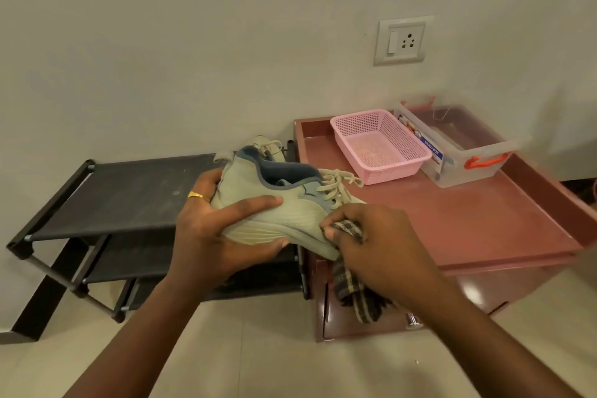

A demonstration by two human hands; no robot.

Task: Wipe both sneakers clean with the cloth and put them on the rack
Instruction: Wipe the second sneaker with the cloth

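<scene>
Head view: left hand [206, 229] grips pale-green knit sneaker [274, 203] w/ ribbed sole; right hand [371, 242] presses checked woven cloth [350, 281] at toe. Second sneaker [268, 147] on black fabric rack [129, 197].

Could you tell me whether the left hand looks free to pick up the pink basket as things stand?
Probably not: the left hand is gripping the sneaker, and the basket sits on the far side of that shoe, on the cabinet.

A sneaker [268, 147] sits on the rack [129, 194], left of the cabinet [484, 223] bearing a basket [381, 145].
</scene>
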